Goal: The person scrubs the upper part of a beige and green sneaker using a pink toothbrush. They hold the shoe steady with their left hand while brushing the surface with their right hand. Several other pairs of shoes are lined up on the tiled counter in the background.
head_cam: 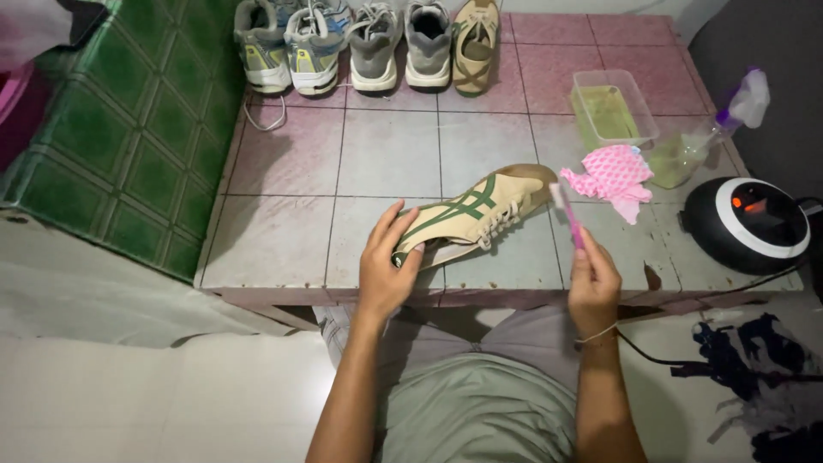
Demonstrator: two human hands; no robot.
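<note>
Right hand point(593, 283) gripping pink toothbrush point(567, 214) — left hand point(387, 267) clasping beige sneaker point(476, 213)

A low platform of pink tiles point(386, 154) fills the centre; green tiling point(146, 129) sits upper left, pale floor point(154, 394) lower left.

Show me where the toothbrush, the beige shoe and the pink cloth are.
toothbrush point(569, 219), head view, on its pink handle.
beige shoe point(467, 210), head view, on its green-striped side.
pink cloth point(613, 177), head view, on its middle.
</note>
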